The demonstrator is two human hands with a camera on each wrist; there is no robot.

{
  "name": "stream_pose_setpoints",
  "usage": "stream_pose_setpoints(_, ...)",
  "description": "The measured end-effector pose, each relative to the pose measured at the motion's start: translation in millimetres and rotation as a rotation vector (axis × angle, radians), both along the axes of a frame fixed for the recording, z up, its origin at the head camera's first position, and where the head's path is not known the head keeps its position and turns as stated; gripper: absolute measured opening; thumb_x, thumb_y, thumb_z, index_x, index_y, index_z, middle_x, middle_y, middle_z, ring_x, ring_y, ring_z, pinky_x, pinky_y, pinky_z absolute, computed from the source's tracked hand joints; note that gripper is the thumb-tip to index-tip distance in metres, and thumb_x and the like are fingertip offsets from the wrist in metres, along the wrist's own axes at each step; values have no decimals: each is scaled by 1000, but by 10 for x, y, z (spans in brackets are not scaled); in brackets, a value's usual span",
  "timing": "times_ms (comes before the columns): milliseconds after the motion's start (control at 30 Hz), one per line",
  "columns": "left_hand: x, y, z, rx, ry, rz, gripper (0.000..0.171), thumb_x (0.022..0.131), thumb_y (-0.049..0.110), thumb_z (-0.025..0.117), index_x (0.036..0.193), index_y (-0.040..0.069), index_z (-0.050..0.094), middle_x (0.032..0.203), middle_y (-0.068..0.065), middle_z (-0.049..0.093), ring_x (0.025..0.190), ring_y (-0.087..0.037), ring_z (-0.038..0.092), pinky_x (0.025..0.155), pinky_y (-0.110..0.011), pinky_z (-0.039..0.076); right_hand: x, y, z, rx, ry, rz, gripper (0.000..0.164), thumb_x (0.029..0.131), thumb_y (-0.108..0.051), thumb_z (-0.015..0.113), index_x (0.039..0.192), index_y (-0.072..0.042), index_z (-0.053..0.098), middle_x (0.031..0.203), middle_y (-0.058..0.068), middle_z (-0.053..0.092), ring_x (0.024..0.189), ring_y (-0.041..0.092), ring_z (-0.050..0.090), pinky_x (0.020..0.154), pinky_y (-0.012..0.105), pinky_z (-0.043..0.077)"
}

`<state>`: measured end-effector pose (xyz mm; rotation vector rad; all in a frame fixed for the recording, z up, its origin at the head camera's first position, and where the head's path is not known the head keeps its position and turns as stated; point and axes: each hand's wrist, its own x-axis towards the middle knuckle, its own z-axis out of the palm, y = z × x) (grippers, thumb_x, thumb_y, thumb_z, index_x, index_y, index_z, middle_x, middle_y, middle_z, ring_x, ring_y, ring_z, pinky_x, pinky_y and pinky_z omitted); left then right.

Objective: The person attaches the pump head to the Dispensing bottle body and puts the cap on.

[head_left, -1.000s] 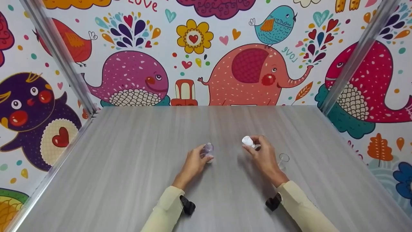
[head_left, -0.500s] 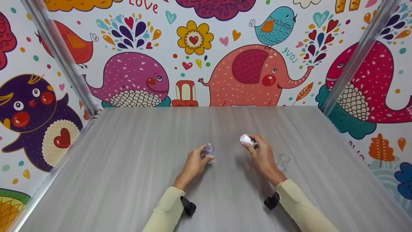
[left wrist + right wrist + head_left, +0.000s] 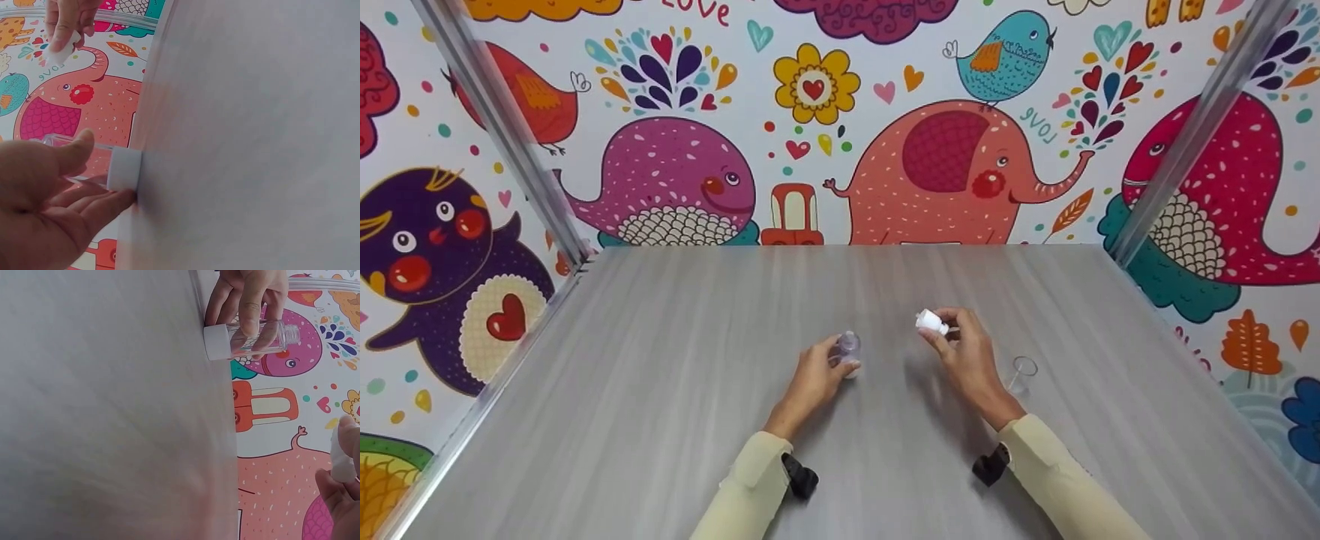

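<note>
My left hand [image 3: 812,375] grips a small clear bottle [image 3: 850,346] between thumb and fingers. It stands upright on the table on its white base [image 3: 217,342]. In the right wrist view its threaded neck [image 3: 292,334] is uncovered. My right hand [image 3: 971,356], raised off the table, pinches a white bottle top [image 3: 930,322] between thumb and fingers. This top is tilted, with a small spout-like bit at its far left end; its underside is partly hidden by my fingers. The two parts are apart, the top to the right of the bottle.
A clear, round-rimmed cap [image 3: 1023,367] stands on the grey table [image 3: 675,390], just right of my right wrist. Patterned walls [image 3: 810,150] enclose the back and sides, with metal posts [image 3: 1177,127] at the corners. A black strap sits on each wrist.
My right hand has shifted slightly left and away from me, and the white top in it has turned in the fingers. The left hand and bottle have stayed in place.
</note>
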<state>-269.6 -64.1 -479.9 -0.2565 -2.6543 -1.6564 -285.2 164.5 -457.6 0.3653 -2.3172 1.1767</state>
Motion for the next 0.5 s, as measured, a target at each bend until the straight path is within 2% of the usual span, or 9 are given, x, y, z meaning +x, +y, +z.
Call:
stream_pose_setpoints(167, -9, 3, -6, -7, 6, 5, 45, 85, 15, 63, 126, 2, 50, 123, -17, 58, 113, -29, 57, 91, -35, 49, 5, -22, 29, 9, 5, 27, 31, 83, -23, 67, 108, -6, 59, 99, 7, 57, 85, 19, 59, 74, 40, 52)
stream_pose_setpoints(500, 1, -2, -11, -8, 16, 4, 45, 85, 15, 63, 127, 3, 50, 123, -16, 58, 113, -28, 57, 92, -36, 48, -14, -63, 55, 29, 18, 32, 29, 83, -22, 66, 108, -8, 60, 99, 4, 57, 86, 14, 58, 74, 33, 52)
